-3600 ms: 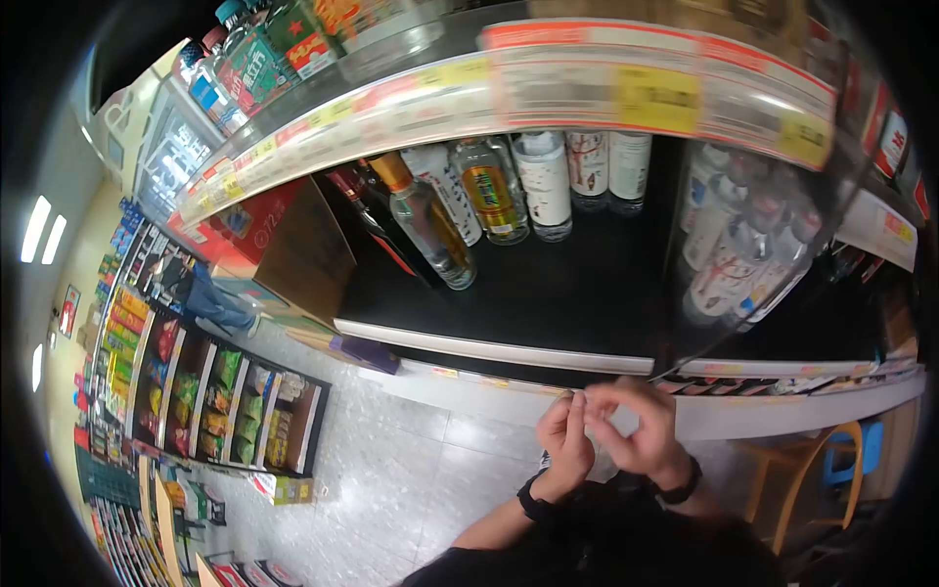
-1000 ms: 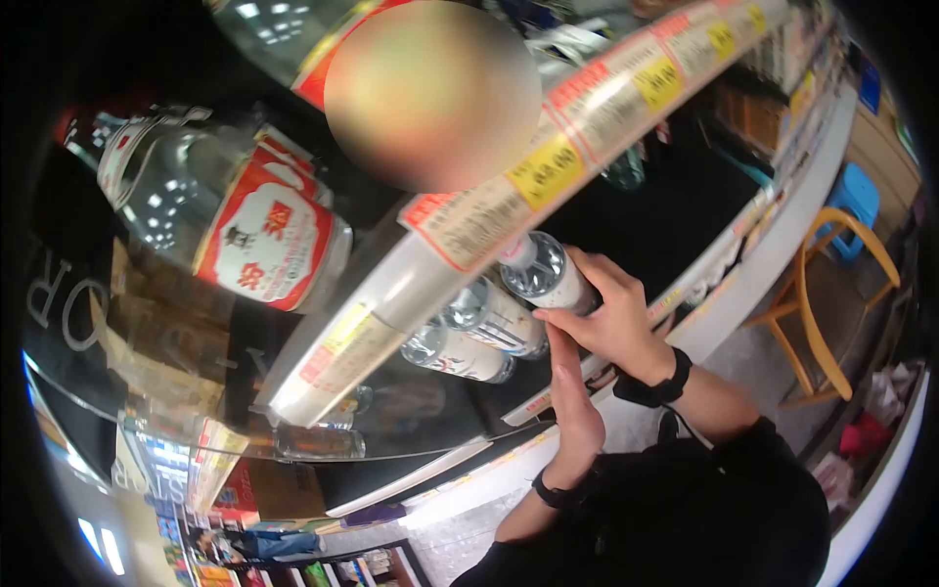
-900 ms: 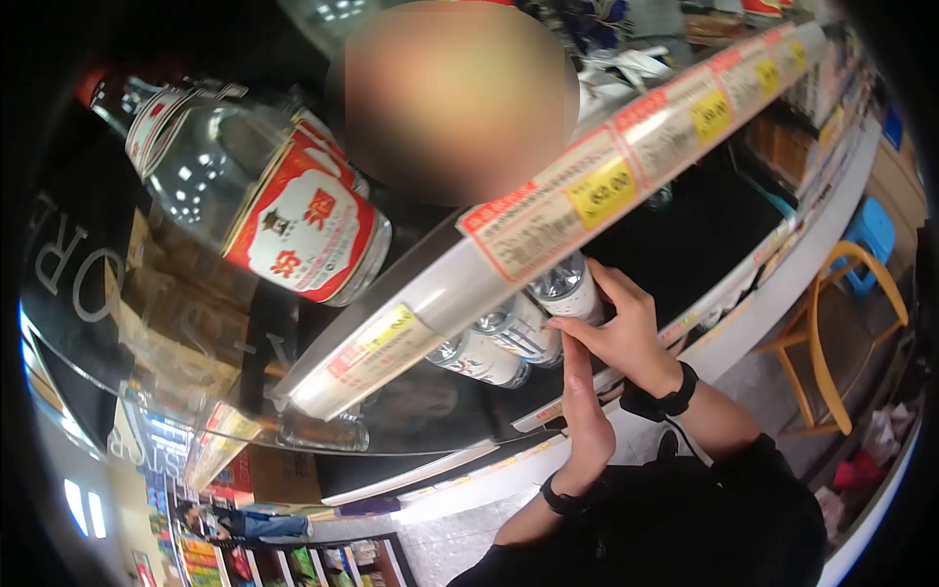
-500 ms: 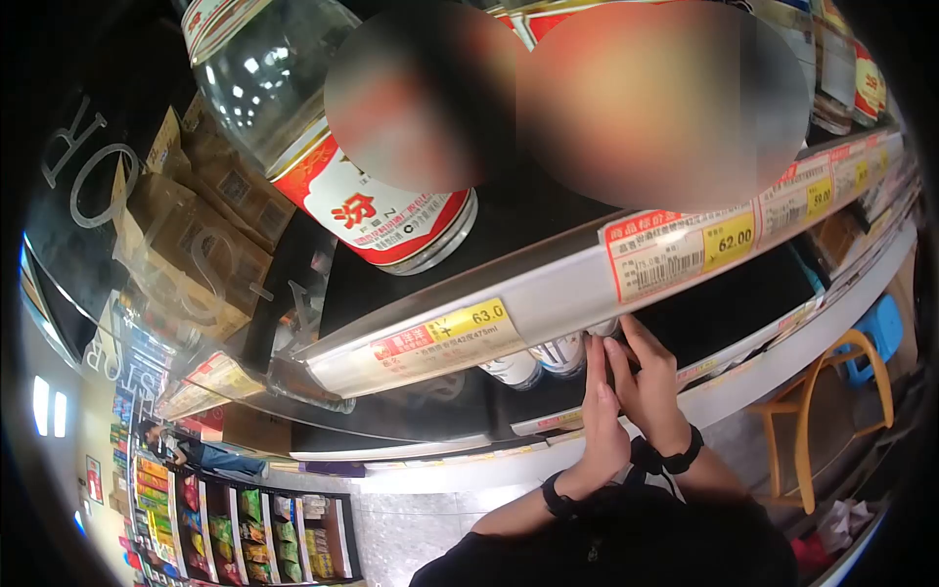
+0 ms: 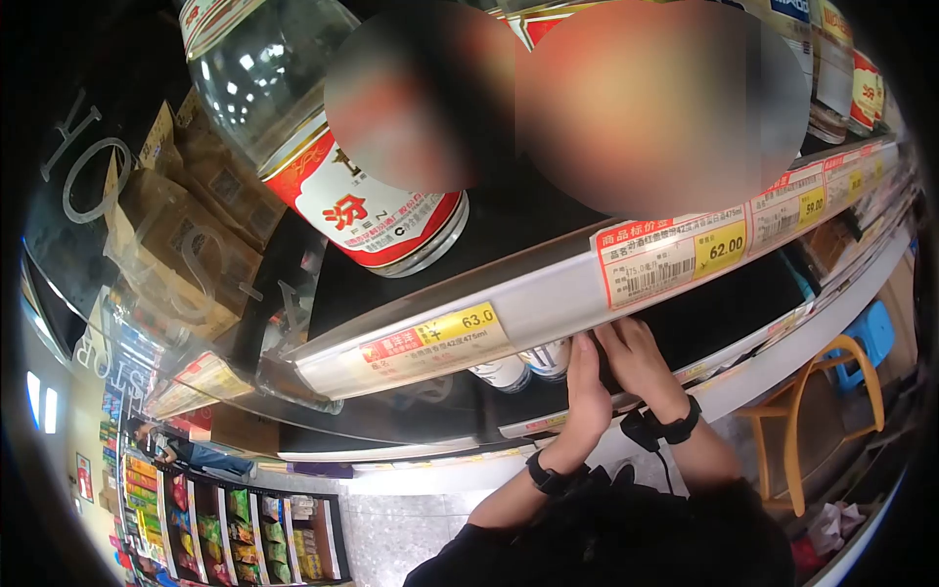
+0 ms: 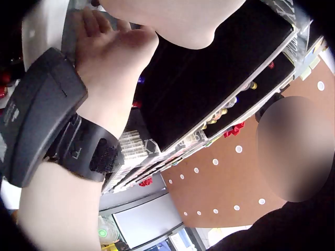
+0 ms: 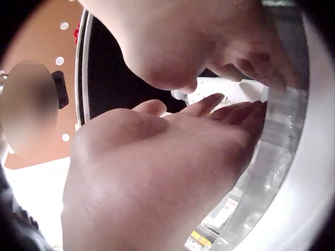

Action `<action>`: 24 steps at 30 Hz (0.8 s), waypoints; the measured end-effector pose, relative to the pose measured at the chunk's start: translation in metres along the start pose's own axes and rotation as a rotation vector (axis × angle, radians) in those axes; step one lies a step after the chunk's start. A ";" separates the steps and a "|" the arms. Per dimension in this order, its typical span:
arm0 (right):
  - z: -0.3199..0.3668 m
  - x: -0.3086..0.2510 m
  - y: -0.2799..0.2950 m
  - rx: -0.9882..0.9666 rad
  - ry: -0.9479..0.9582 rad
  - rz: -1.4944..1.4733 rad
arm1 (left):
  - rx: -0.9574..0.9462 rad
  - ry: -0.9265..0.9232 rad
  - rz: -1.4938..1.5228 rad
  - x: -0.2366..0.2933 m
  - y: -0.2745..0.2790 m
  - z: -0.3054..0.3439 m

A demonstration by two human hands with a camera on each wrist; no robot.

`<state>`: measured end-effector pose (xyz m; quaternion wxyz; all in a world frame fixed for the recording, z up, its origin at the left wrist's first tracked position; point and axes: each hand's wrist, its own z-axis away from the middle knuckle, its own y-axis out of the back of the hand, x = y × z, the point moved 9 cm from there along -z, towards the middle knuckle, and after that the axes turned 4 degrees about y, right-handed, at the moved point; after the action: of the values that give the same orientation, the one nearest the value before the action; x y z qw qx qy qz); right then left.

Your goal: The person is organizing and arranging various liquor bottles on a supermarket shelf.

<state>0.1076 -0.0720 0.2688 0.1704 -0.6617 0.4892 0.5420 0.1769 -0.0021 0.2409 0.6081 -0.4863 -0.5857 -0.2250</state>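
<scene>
Both hands reach side by side under the upper shelf's price rail in the head view. My left hand (image 5: 587, 396) stands on edge, its fingers fairly straight, close by the white-labelled bottles (image 5: 502, 373) on the lower shelf. My right hand (image 5: 641, 367) lies just to its right, fingertips under the rail and hidden there. Between the two hands in the right wrist view, a bottle with a white, black-specked label (image 7: 235, 90) shows, fingers of both hands alongside it. Its upper part is hidden from the head camera.
The price rail (image 5: 548, 311) crosses right over the fingertips. A large red-and-white labelled glass bottle (image 5: 337, 186) stands on the upper shelf. Brown boxes (image 5: 186, 245) lie at left, behind clear plastic. A wooden chair (image 5: 792, 430) stands at right, snack racks (image 5: 245, 528) at lower left.
Earlier, my right hand gripped a bottle with thumb and fingers; its grip has loosened and its fingers now reach beneath the rail. My left hand stays upright beside it. The head view has shifted.
</scene>
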 end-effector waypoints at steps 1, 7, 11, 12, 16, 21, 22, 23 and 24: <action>0.006 0.001 0.004 0.065 -0.018 -0.057 | -0.023 0.014 -0.024 -0.004 -0.001 0.007; 0.049 -0.010 0.018 0.292 0.075 -0.297 | 0.022 -0.322 -0.447 0.048 0.003 0.058; 0.075 -0.034 0.001 0.335 0.104 -0.339 | 0.017 -0.400 -0.442 0.054 0.027 0.092; 0.081 -0.040 -0.007 0.315 0.113 -0.330 | -0.017 -0.459 -0.437 0.062 0.033 0.098; 0.106 -0.050 -0.049 0.239 0.202 -0.139 | -0.006 -0.625 -0.459 0.089 0.079 0.129; 0.125 -0.128 -0.131 0.177 0.662 -0.045 | 0.087 -0.659 -0.476 0.119 0.169 0.157; 0.127 -0.140 -0.153 0.094 0.642 -0.057 | 0.069 -0.649 -0.461 0.124 0.186 0.160; 0.129 -0.152 -0.176 0.058 0.672 -0.044 | 0.121 -0.666 -0.466 0.132 0.207 0.163; 0.129 -0.164 -0.199 0.018 0.698 -0.030 | 0.176 -0.679 -0.469 0.140 0.229 0.166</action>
<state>0.2134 0.1938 0.3071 0.0066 -0.8127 0.5131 0.2759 0.3181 0.2791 0.2695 0.3522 -0.3326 -0.8646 -0.1335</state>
